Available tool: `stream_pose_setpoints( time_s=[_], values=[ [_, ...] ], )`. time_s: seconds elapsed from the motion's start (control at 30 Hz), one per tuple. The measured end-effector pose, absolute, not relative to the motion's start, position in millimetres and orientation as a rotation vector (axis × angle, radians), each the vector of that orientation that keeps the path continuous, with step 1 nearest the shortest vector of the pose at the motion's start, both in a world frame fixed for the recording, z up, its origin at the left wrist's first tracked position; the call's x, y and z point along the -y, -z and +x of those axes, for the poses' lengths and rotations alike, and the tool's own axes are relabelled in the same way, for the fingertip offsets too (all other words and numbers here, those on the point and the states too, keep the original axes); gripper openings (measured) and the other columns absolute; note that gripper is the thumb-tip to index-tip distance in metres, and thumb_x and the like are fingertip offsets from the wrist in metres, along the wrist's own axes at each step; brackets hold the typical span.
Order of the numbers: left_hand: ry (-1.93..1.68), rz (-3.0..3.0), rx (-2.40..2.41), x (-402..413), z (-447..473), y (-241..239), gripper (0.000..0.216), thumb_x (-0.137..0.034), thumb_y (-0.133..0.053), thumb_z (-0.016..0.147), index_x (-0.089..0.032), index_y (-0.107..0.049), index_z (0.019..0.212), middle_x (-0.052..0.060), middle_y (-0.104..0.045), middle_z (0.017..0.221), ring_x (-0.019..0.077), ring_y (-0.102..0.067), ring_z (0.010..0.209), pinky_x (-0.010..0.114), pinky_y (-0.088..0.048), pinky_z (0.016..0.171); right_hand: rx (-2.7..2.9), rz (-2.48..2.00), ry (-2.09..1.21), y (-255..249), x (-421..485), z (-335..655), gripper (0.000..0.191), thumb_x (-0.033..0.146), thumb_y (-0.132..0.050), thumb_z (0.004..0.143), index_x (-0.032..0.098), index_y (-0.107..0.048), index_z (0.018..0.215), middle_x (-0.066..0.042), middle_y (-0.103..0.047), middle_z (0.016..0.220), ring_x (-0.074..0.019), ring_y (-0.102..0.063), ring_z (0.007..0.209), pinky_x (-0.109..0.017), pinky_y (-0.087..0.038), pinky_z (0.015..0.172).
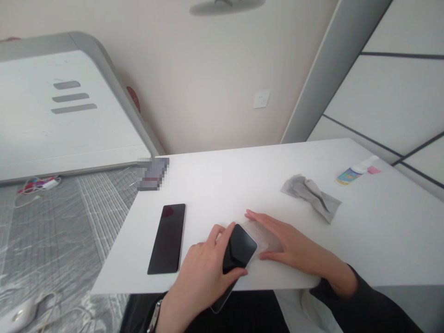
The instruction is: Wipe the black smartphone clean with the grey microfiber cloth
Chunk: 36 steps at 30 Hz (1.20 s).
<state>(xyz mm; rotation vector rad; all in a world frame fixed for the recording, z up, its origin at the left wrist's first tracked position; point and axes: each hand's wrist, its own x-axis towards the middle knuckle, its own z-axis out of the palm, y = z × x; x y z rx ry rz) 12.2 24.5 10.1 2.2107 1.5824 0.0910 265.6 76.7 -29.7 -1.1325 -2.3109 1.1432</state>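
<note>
A black smartphone with a rounded edge [241, 249] is tilted in my left hand [203, 268], its lower end past the table's front edge. My left thumb and fingers close on its two sides. The phone's upper end touches a piece of translucent plastic [258, 235], which may be a clear case or a sleeve. Around that plastic curves my right hand [294, 243], fingers on the far side and thumb on the near side. Part of the plastic is hidden under the palm. To the left, a larger dark phone or small tablet [167, 239] lies flat.
On the white table [229, 180] lie a crumpled grey cloth or bag [312, 194] and a small white bottle with a coloured label [350, 175]. A blurred-out item [153, 175] sits at the back left corner. Cables and a white device [21, 314] are on the left.
</note>
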Motion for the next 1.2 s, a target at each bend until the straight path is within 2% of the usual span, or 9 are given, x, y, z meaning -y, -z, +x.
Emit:
stream_pose_setpoints(
  time_s=[0.17,0.3,0.43,0.63,0.8,0.93,1.0,1.1,1.2],
  values=[
    [-0.066,2.383,-1.437,-37.4,21.0,-7.7,0.084,-0.048,-0.076,0.087,-0.023,-0.036,0.157,0.014,-0.060,0.133,0.0322,-0.071,0.093,0.049,-0.060,0.082,2.335,-1.095,-1.158,29.9,-77.5,265.9,0.083,0.059,-0.068,0.092,0.030,-0.034,0.161,-0.008,-0.042,0.164,-0.0325,-0.041,0.149,-0.054,-0.031,0.125],
    [-0.207,2.448,-1.312,-42.7,23.1,-5.5,0.076,-0.043,-0.073,0.091,-0.023,-0.039,0.156,0.014,-0.062,0.130,0.0349,-0.061,0.114,0.053,-0.055,0.095,2.310,-1.071,-1.114,33.9,-77.2,266.4,0.079,0.057,-0.070,0.092,0.028,-0.040,0.158,-0.008,-0.047,0.160,-0.0321,-0.046,0.146,-0.051,-0.035,0.124],
    [-0.331,2.469,-1.267,-42.6,20.8,-4.2,0.064,-0.042,-0.067,0.095,-0.027,-0.044,0.153,0.014,-0.057,0.141,0.0362,-0.050,0.130,0.057,-0.048,0.106,2.332,-1.078,-1.100,34.7,-76.9,266.5,0.077,0.056,-0.071,0.091,0.027,-0.043,0.157,-0.011,-0.050,0.158,-0.0339,-0.048,0.144,-0.056,-0.035,0.123],
    [-0.264,2.470,-1.260,-49.8,21.5,-5.2,0.051,-0.040,-0.061,0.099,-0.026,-0.051,0.148,0.012,-0.061,0.136,0.0325,-0.056,0.124,0.051,-0.052,0.102,2.343,-1.154,-1.076,32.1,-74.9,266.4,0.088,0.055,-0.076,0.086,0.025,-0.037,0.159,-0.012,-0.033,0.167,-0.0314,-0.037,0.152,-0.050,-0.032,0.125],
    [-0.382,2.399,-1.486,-33.4,9.5,1.0,0.051,-0.043,-0.050,0.104,-0.026,-0.046,0.152,0.013,-0.064,0.135,0.0305,-0.064,0.118,0.048,-0.056,0.098,2.333,-1.159,-1.066,32.3,-74.0,265.3,0.081,0.055,-0.071,0.091,0.022,-0.038,0.158,-0.013,-0.035,0.166,-0.0296,-0.037,0.152,-0.049,-0.032,0.126],
    [-0.463,2.392,-1.594,-3.5,-13.2,17.8,0.104,-0.066,-0.076,0.080,-0.024,-0.026,0.162,0.017,-0.057,0.147,0.0403,-0.055,0.133,0.058,-0.050,0.106,2.327,-1.165,-1.065,29.0,-73.2,264.3,0.080,0.056,-0.071,0.090,0.021,-0.040,0.156,-0.014,-0.037,0.165,-0.0303,-0.039,0.151,-0.051,-0.033,0.125],
    [-0.472,2.365,-1.627,3.8,-20.2,23.1,0.100,-0.059,-0.081,0.078,-0.026,-0.033,0.159,0.015,-0.060,0.143,0.0395,-0.057,0.130,0.057,-0.051,0.106,2.318,-1.173,-1.071,27.2,-72.7,264.4,0.079,0.054,-0.071,0.091,0.023,-0.039,0.156,-0.014,-0.040,0.164,-0.0311,-0.041,0.149,-0.052,-0.035,0.124],
    [-0.510,2.300,-1.596,1.9,-21.7,23.1,0.078,-0.045,-0.082,0.081,-0.028,-0.049,0.149,0.012,-0.064,0.134,0.0356,-0.060,0.124,0.052,-0.054,0.104,2.309,-1.172,-1.074,25.5,-71.9,264.9,0.079,0.050,-0.071,0.091,0.023,-0.037,0.157,-0.013,-0.042,0.162,-0.0315,-0.044,0.147,-0.052,-0.036,0.122],
    [-0.549,2.243,-1.556,-4.8,-18.4,19.2,0.071,-0.038,-0.084,0.080,-0.029,-0.055,0.144,0.010,-0.065,0.130,0.0336,-0.061,0.120,0.051,-0.055,0.103,2.312,-1.158,-1.079,26.2,-72.0,265.4,0.080,0.049,-0.073,0.090,0.023,-0.038,0.157,-0.013,-0.045,0.161,-0.0312,-0.044,0.147,-0.052,-0.035,0.123]
  ],
)
